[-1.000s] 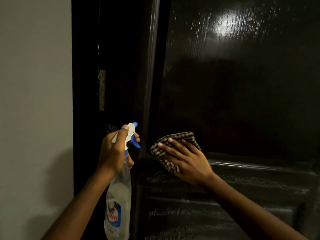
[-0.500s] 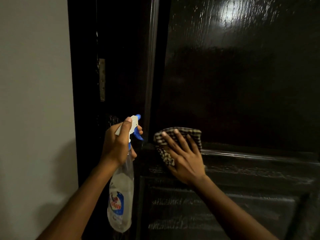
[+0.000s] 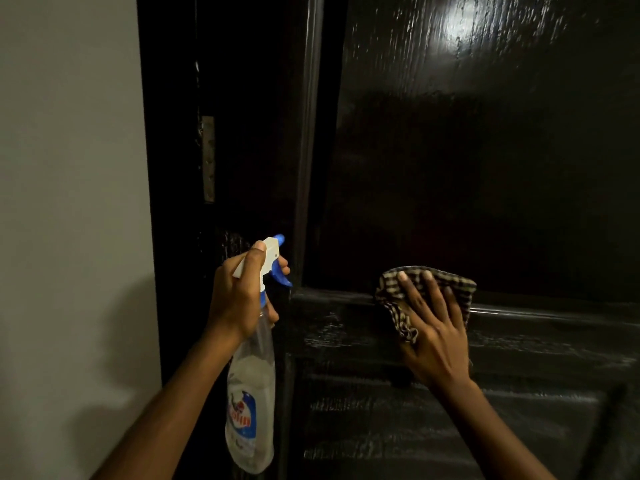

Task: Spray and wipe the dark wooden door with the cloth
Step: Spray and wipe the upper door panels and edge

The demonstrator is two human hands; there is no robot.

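The dark wooden door fills the right and middle of the view, glossy, with a horizontal moulding across it. My right hand lies flat, fingers spread, pressing a brown checked cloth against that moulding. My left hand grips the neck of a clear spray bottle with a white and blue trigger head, the nozzle pointing at the door's left stile. The bottle hangs upright below the fist, its label facing me.
A pale grey wall runs down the left side. The black door frame beside it carries a metal hinge plate. A bright light reflection sits on the upper panel.
My right hand slid the cloth to the right along the moulding, away from the bottle. The left hand and bottle stayed roughly in place.
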